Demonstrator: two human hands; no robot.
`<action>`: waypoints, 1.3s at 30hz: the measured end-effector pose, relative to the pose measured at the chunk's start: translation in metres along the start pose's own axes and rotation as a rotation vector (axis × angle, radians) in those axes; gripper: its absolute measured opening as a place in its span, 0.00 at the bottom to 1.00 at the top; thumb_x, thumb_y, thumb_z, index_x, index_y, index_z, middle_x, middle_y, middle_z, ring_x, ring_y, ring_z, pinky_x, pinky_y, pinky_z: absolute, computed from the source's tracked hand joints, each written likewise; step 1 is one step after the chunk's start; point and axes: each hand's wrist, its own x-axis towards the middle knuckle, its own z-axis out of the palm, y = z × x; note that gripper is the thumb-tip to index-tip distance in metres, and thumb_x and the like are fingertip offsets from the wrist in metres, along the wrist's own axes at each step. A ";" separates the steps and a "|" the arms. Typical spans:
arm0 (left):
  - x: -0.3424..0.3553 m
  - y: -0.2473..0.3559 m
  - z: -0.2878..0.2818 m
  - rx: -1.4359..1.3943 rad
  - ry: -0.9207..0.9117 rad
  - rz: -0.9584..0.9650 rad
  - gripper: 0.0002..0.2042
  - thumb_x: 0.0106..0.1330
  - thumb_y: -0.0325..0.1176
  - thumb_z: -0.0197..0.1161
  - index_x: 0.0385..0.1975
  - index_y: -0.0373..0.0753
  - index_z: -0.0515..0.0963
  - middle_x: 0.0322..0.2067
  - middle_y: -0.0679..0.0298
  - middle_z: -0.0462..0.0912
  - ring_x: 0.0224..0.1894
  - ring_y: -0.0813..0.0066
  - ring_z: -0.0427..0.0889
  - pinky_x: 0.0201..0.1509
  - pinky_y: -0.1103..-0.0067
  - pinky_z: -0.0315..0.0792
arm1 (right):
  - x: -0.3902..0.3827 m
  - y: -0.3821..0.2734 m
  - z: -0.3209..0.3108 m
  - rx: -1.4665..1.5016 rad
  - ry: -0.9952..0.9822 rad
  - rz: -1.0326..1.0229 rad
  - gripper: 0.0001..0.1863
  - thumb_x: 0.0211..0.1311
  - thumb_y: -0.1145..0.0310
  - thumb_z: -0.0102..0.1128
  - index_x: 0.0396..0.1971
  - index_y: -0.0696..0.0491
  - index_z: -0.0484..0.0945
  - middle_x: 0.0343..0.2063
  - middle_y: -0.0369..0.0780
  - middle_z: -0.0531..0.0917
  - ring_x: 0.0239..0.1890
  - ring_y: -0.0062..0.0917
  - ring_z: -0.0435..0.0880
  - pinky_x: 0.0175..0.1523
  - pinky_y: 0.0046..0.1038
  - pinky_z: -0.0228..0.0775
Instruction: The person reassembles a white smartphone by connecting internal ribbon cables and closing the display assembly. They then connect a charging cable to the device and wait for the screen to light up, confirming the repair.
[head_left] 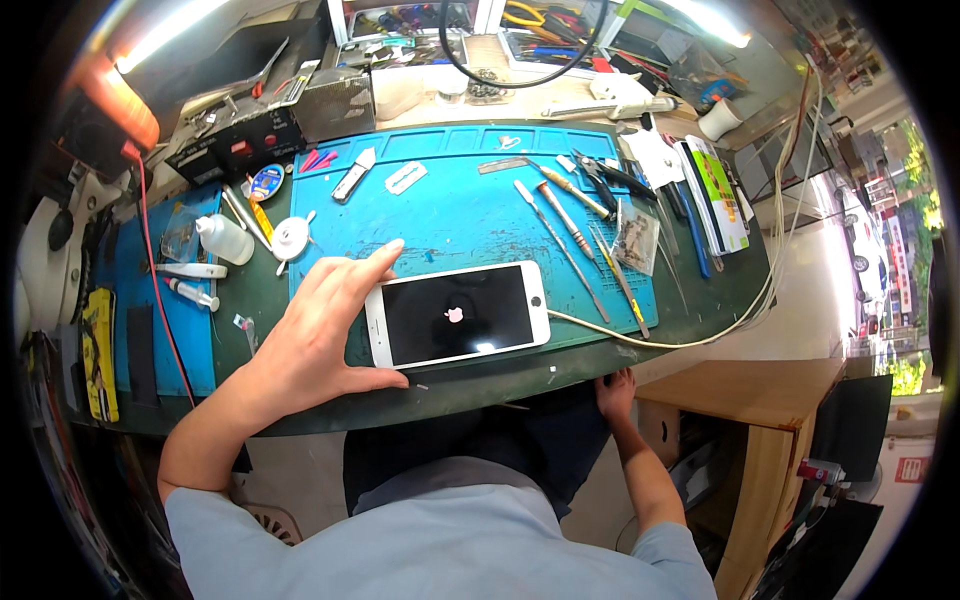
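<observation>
A white-framed smartphone (459,314) lies face up at the front of the blue work mat, its dark screen showing a small pale logo. A white cable (640,340) meets its right end. My left hand (320,325) is around the phone's left end, thumb by the near edge and forefinger by the far corner, spread wide apart. Whether they touch the frame is hard to tell. Below the table's front edge, my right hand (615,393) rests low by my dark-clothed leg; its fingers are partly hidden.
Right of the phone lie tweezers, slim tools and a craft knife (625,290), with pliers (595,185) behind. A white bottle (225,240), a syringe (192,294) and a white spool (290,240) sit left. A red wire (155,260) hangs nearby. A wooden cabinet (745,390) stands right.
</observation>
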 end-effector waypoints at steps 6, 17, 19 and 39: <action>-0.004 0.000 -0.002 -0.021 -0.084 -0.084 0.59 0.38 0.39 0.85 0.74 0.39 0.56 0.61 0.53 0.69 0.61 0.51 0.70 0.66 0.63 0.67 | 0.002 0.007 0.010 -0.037 0.034 0.067 0.20 0.57 0.61 0.64 0.47 0.57 0.81 0.54 0.48 0.80 0.61 0.49 0.73 0.67 0.47 0.62; -0.004 -0.009 -0.009 0.002 0.296 0.024 0.13 0.56 0.25 0.75 0.41 0.33 0.82 0.31 0.60 0.83 0.31 0.69 0.82 0.33 0.77 0.76 | 0.004 0.036 0.027 0.051 0.011 0.067 0.24 0.54 0.64 0.66 0.52 0.55 0.80 0.53 0.52 0.80 0.60 0.52 0.73 0.65 0.49 0.64; -0.004 0.001 -0.009 -0.094 0.304 -0.060 0.06 0.59 0.23 0.73 0.34 0.33 0.83 0.25 0.62 0.83 0.23 0.72 0.80 0.25 0.79 0.73 | 0.007 0.037 0.030 0.127 -0.020 0.029 0.23 0.55 0.64 0.66 0.52 0.54 0.80 0.54 0.50 0.80 0.60 0.52 0.73 0.65 0.48 0.65; -0.013 -0.024 -0.002 -0.135 0.476 0.278 0.11 0.78 0.26 0.47 0.46 0.31 0.77 0.23 0.63 0.74 0.16 0.78 0.68 0.19 0.81 0.61 | 0.002 0.099 0.066 -0.039 -0.123 -0.307 0.28 0.63 0.51 0.58 0.60 0.49 0.77 0.60 0.46 0.79 0.64 0.46 0.73 0.68 0.47 0.63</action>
